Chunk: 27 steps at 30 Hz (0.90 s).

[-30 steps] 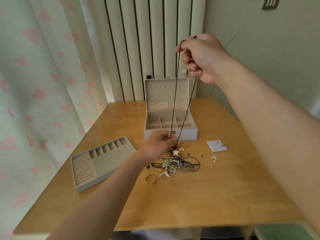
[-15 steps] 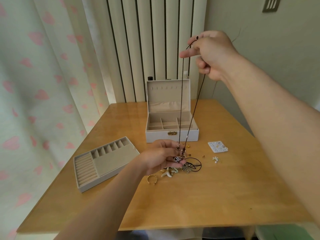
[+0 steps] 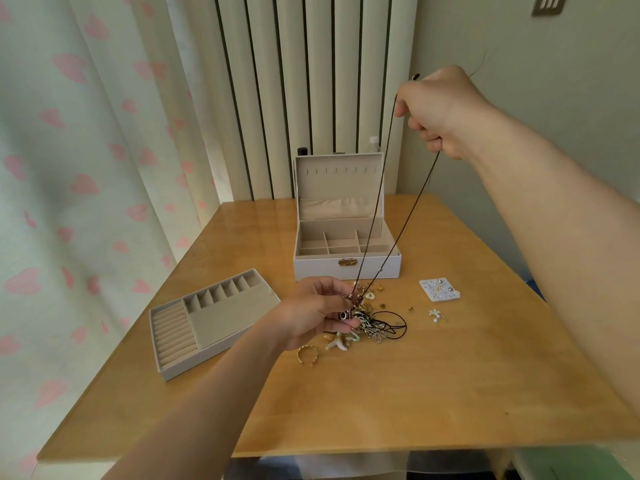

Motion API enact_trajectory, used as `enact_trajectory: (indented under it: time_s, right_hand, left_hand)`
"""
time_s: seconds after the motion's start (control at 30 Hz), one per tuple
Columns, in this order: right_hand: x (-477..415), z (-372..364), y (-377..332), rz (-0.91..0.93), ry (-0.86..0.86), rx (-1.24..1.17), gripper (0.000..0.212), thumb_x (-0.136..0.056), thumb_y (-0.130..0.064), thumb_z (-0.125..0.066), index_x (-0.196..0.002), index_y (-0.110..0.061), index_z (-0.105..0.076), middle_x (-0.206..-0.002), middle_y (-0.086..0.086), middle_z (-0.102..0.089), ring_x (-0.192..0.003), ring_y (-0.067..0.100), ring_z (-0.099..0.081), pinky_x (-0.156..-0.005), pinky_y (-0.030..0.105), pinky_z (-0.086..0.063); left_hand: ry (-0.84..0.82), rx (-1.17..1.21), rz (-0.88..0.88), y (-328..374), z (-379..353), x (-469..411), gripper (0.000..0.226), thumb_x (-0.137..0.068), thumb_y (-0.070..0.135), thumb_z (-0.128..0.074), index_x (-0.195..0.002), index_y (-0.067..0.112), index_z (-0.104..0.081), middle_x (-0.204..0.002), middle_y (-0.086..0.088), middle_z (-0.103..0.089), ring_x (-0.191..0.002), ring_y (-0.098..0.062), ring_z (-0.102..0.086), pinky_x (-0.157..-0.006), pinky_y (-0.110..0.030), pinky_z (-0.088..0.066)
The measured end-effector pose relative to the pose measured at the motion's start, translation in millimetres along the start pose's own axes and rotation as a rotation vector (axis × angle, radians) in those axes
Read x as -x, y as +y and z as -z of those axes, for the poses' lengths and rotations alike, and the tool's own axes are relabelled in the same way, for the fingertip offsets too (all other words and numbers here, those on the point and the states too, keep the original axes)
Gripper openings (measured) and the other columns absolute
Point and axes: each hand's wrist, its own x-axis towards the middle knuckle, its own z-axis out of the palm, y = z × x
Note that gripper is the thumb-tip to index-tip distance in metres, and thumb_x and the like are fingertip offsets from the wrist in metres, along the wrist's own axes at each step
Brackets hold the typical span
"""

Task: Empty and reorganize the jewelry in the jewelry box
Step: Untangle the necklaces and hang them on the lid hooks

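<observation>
Left hand [image 3: 311, 315], right hand [image 3: 441, 110], one cord necklace [image 3: 346, 315]

The right hand [image 3: 440, 112] is raised high, its arm stretched forward and up from the right edge. Its fingers are curled into a fist around the top of a dark cord [image 3: 378, 199]. The left hand [image 3: 311, 315] is held low near the middle, forearm reaching in from the lower left, and its fingertips pinch the cord's beaded lower end. The cord runs in two strands between the hands.
</observation>
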Motion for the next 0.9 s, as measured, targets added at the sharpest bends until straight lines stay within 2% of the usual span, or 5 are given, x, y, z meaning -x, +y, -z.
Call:
enact_trajectory:
  time_s: [0.2,0.57,0.63,0.73,0.9]
  right_hand:
    - [-2,-5,8,-0.018,-0.013,-0.037,0.011,-0.079,-0.014,-0.048,-0.076,-0.016,-0.058,-0.060,0.004,-0.040,-0.038,0.014,-0.022,-0.043,0.017,-0.019]
    - [-1,-3,-1,0.039,-0.047,-0.108,0.013,-0.080,-0.013,-0.049,-0.084,-0.014,-0.060,-0.060,0.004,-0.039,-0.042,0.015,-0.021,-0.044,0.019,-0.018]
    - [-1,-1,-1,0.045,-0.050,-0.110,0.011,-0.080,-0.014,-0.050,-0.083,-0.014,-0.060,-0.059,0.004,-0.039,-0.042,0.015,-0.020,-0.044,0.019,-0.017]
    - [-1,3,-1,0.045,-0.046,-0.100,0.007,-0.079,-0.015,-0.052,-0.080,-0.016,-0.059,-0.059,0.004,-0.039,-0.041,0.015,-0.020,-0.043,0.018,-0.017]
    - [-3,11,4,0.045,-0.030,-0.073,0.010,-0.078,-0.015,-0.054,-0.087,-0.016,-0.058,-0.058,0.004,-0.039,-0.039,0.015,-0.019,-0.042,0.018,-0.017]
  left_hand:
    - [-0.028,0.082,0.033,-3,7,1,0.027,-0.095,-0.013,-0.047,-0.118,-0.005,-0.058,-0.101,-0.022,-0.069,-0.087,-0.036,-0.073,-0.070,-0.038,-0.063]
    - [0.052,-0.011,-0.001,-8,7,1,0.024,-0.089,-0.017,-0.059,-0.107,-0.002,-0.065,-0.116,-0.032,-0.065,-0.083,-0.026,-0.070,-0.062,-0.034,-0.062]
    - [0.058,-0.038,-0.028,-9,7,1,0.022,-0.087,-0.016,-0.063,-0.104,-0.002,-0.066,-0.104,-0.034,-0.066,-0.080,-0.025,-0.071,-0.063,-0.035,-0.063]
    - [0.067,-0.123,-0.088,-9,5,1,0.016,-0.086,-0.012,-0.068,-0.097,0.000,-0.067,-0.084,-0.016,-0.068,-0.081,-0.028,-0.073,-0.066,-0.035,-0.063]
    - [0.075,-0.298,-0.190,-4,3,4,0.009,-0.086,-0.006,-0.071,-0.092,0.001,-0.068,-0.081,-0.014,-0.068,-0.077,-0.025,-0.072,-0.065,-0.031,-0.061]
